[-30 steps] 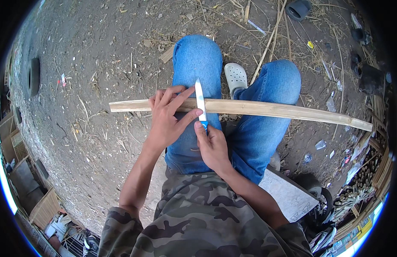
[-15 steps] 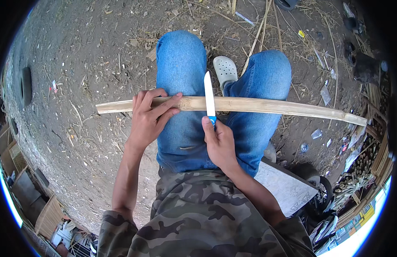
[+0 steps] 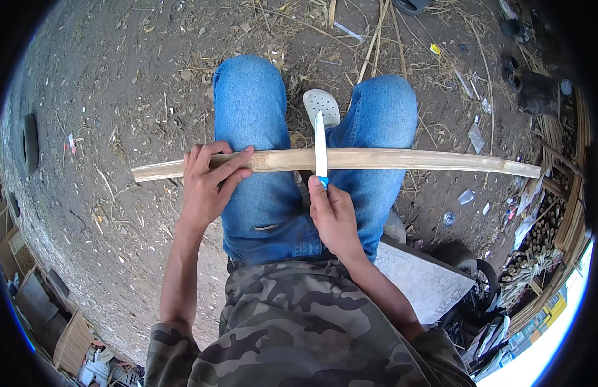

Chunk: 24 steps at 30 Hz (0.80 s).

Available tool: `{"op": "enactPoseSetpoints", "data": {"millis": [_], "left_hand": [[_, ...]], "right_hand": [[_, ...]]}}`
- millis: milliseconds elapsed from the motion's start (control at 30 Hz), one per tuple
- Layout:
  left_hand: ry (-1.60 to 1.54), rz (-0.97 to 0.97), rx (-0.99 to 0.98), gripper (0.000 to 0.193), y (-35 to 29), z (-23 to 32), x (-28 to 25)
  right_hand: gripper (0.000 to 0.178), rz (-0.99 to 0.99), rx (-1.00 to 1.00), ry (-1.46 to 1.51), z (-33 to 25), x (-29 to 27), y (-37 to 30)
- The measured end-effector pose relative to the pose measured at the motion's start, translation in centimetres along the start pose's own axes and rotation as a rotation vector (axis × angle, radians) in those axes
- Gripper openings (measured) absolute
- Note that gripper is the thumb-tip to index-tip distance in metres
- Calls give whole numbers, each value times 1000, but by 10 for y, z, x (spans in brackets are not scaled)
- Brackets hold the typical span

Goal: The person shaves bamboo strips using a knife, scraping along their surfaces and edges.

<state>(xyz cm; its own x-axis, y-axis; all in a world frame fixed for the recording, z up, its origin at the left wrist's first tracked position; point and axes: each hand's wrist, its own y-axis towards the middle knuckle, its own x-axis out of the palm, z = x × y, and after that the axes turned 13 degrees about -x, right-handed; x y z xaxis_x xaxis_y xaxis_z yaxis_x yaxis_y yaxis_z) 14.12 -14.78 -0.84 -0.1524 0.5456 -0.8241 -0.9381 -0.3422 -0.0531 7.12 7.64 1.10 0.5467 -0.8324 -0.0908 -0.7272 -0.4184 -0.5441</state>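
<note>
Across my jeans-clad thighs (image 3: 250, 97) lies a long split bamboo strip (image 3: 389, 158), pale and slightly bowed. My left hand (image 3: 207, 180) grips it left of the middle, thumb on the near edge and fingers over the top. My right hand (image 3: 334, 216) is closed around the blue handle of a knife (image 3: 321, 148). The knife's white blade points away from me and crosses over the strip between my knees; whether its edge touches the bamboo I cannot tell. Most of the handle is hidden in my fingers. A small shaving (image 3: 266, 227) rests on my lap.
Dirt ground (image 3: 118, 129) with scattered straw and litter surrounds me. My light clog (image 3: 321, 106) shows between the knees. At right are a grey board (image 3: 418, 280), a dark wheel (image 3: 483, 284) and stacked bamboo sticks (image 3: 537, 255). A tyre (image 3: 30, 148) lies far left.
The view has shifted, so legs and strip appear further left. The knife sits a little further right along the strip, with its blade leaning less to the left. Both grips are kept.
</note>
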Motion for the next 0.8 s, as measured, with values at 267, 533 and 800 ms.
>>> {"op": "enactPoseSetpoints", "data": {"millis": [267, 533, 800], "left_hand": [[-9, -1, 2, 38, 2, -3, 0], [-3, 12, 22, 38, -4, -14, -9], [39, -21, -120, 45, -32, -49, -41]], "right_hand": [[48, 161, -93, 9, 8, -2, 6], [54, -45, -205, -95, 15, 43, 3], [58, -262, -255, -163, 4, 61, 6]]}}
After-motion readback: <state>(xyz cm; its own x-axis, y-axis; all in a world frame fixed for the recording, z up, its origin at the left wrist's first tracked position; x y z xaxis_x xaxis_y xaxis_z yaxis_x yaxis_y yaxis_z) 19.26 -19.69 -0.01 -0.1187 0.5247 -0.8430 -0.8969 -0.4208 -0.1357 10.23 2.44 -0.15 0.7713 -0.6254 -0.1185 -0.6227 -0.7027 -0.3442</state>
